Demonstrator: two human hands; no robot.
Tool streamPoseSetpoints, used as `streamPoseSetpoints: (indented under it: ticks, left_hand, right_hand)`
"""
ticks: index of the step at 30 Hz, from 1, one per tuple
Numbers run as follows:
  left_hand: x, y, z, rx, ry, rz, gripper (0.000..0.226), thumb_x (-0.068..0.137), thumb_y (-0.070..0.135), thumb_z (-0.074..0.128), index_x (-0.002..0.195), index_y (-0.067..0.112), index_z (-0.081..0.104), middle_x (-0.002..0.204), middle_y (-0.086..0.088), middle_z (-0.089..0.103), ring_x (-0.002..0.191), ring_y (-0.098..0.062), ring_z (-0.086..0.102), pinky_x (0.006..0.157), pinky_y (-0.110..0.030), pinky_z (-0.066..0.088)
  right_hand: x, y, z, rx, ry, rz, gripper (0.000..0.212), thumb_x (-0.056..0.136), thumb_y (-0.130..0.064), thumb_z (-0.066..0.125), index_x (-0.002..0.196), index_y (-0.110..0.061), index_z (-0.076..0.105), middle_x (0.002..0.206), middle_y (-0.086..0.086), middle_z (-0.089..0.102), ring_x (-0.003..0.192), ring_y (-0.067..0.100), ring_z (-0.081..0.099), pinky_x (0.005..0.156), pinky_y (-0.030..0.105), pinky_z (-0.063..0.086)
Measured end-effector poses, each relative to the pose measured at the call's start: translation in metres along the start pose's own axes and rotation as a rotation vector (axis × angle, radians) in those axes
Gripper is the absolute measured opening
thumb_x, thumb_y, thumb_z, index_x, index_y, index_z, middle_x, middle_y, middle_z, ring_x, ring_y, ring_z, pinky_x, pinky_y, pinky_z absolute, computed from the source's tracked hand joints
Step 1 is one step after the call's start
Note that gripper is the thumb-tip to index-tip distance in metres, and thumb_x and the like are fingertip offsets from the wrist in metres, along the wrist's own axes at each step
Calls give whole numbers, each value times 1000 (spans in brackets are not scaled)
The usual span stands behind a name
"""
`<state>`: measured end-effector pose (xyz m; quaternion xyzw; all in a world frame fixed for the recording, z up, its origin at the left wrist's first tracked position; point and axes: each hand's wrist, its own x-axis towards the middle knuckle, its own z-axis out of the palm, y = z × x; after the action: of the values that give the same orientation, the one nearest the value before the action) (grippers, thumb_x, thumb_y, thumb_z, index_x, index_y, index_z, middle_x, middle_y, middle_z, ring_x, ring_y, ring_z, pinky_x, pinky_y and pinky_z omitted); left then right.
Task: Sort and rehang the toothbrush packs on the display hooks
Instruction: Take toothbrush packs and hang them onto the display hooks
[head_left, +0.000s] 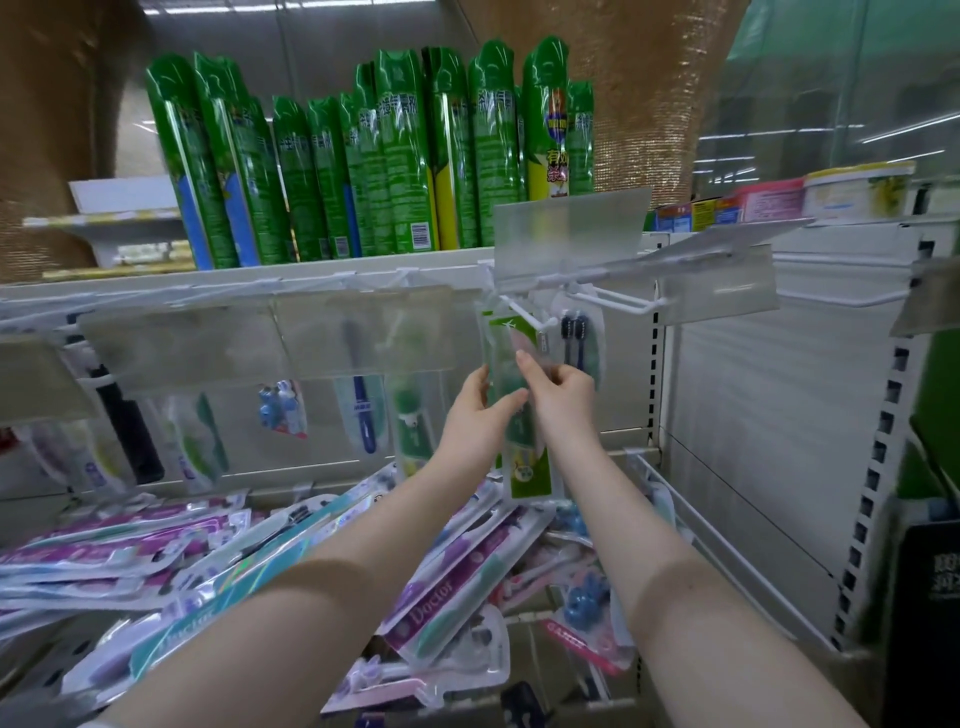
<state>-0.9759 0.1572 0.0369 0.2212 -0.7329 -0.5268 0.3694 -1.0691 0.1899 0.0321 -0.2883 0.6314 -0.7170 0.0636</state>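
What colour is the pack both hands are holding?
The pack is mainly green with clear plastic; the head view shows it.

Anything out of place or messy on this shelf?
Yes. Many toothbrush packs lie heaped crisscross on the lower shelf instead of hanging. The left hand and right hand hold a green pack up by a hook.

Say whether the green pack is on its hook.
Cannot tell: green pack top meets the hook tip; left hand, right hand hold it.
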Motion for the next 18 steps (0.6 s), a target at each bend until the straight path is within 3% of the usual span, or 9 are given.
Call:
streamPoseSetpoints:
  ticks: [4, 7, 12, 18]
  left_hand:
    - [7, -4, 1, -48, -11, -2, 62, 93, 20, 57, 148, 16, 27, 137, 10, 43, 120, -9, 46, 100, -25, 38]
    - [12, -6, -1, -46, -4, -20, 69, 93, 23, 57, 150, 17, 20, 151, -3, 34, 134, -17, 39, 109, -33, 36]
    - [12, -5, -3, -25, -10, -26, 71, 94, 24, 56, 152, 18, 15, 155, -5, 25, 139, -18, 31, 100, -24, 31]
    - [12, -4, -6, -12, -6, -26, 70, 94, 23, 56, 151, 17, 17, 155, -6, 27, 139, -17, 32, 98, -21, 30]
  right_hand:
    - [6, -3, 4, 16, -4, 23, 36, 88, -37, 63, 96, -2, 67, 88, 8, 69, 85, 23, 66, 73, 29, 51]
    - [11, -4, 9, 37, -18, 51, 36, 89, -36, 62, 98, -2, 68, 90, 8, 69, 84, 20, 64, 64, 23, 48]
    - [17, -3, 13, 26, -11, 55, 41, 89, -39, 60, 99, 0, 68, 91, 11, 69, 80, 20, 62, 56, 18, 42]
    - [16, 0, 14, 52, -26, 73, 37, 89, -39, 61, 96, -3, 68, 93, 9, 70, 87, 22, 65, 76, 31, 50]
